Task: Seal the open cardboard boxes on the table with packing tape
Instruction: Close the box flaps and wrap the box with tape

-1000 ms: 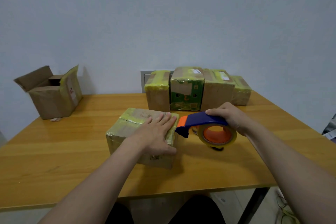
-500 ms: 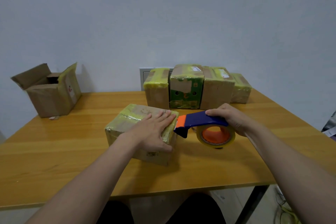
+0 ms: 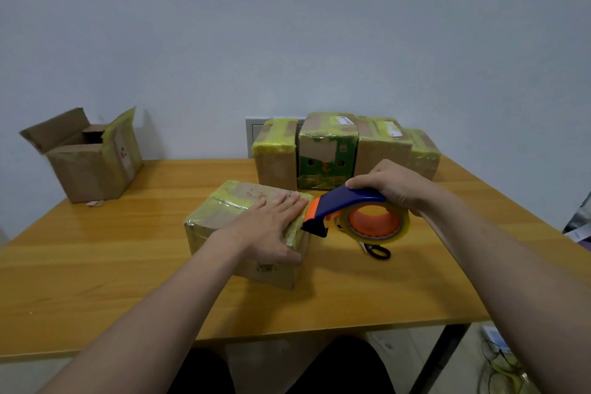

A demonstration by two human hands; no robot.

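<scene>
A closed cardboard box (image 3: 224,211) wrapped in yellowish tape lies mid-table. My left hand (image 3: 268,227) presses flat on its top right part, fingers straight, thumb over the near edge. My right hand (image 3: 393,185) grips the blue handle of a tape dispenser (image 3: 355,214) with an orange core and a clear tape roll. Its orange-and-blue nose sits at the box's right edge, next to my left fingertips. An open cardboard box (image 3: 92,157) with raised flaps stands at the far left.
Several taped boxes (image 3: 326,150) stand in a row against the wall at the back of the wooden table (image 3: 96,281). A dark scissor handle (image 3: 379,251) lies under the dispenser. Cables lie on the floor at lower right.
The dispenser's nose has stayed at the box's right edge while the view shifted slightly. My left hand keeps pressing on the box top.
</scene>
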